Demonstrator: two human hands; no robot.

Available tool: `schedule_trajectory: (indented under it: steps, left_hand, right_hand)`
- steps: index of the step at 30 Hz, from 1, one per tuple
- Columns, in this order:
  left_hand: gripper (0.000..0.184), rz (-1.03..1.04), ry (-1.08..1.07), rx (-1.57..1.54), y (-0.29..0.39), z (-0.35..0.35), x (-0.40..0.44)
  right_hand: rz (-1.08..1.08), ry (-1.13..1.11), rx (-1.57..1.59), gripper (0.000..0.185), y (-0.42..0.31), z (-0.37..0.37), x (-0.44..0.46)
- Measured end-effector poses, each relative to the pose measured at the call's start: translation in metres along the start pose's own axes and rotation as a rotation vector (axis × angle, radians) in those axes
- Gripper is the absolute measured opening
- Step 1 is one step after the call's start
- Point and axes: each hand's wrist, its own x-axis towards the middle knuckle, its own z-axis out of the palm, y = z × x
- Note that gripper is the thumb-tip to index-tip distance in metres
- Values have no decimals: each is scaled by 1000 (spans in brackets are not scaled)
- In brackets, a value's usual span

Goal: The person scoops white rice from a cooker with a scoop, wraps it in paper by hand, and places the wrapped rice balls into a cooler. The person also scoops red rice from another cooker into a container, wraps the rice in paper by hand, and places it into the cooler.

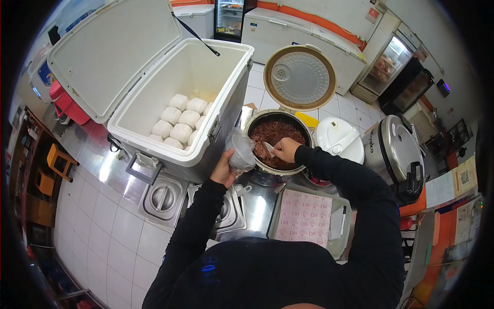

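Tabletop (259, 202) carries open rice cooker (268, 178), reddish rice (280, 129) inside. Clear plastic bag (242, 150) best held near the rim; left hand (224, 170) grip wraps it. Right hand (287, 150) grip pinches white scoop (268, 148) at the rice: level loads, less spill.

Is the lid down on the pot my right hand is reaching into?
No, the lid stands raised behind the pot, leaving the reddish food exposed under your right hand.
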Motion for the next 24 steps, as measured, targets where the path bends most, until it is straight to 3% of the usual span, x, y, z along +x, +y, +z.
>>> schedule_trajectory:
  steps: [2, 5, 14, 20, 24]
  left_hand:
    - [67, 6, 13, 66, -2, 0, -2]
    - [68, -9, -3, 20, -2, -4, -3]
    - [68, -8, 34, 33, 2, 1, -5]
    - [62, -47, 24, -20, 12, 4, -9]
    - [66, 207, 129, 419, 20, 34, -13]
  right_hand:
    - [-63, 34, 79, 26, 21, 8, 2]
    - [221, -103, 333, 28, 30, 2, 1]
    - [444, -289, 520, 35, 28, -3, 14]
    - [354, -276, 368, 39, 27, -8, 14]
    - [96, -146, 146, 40, 39, -11, 9]
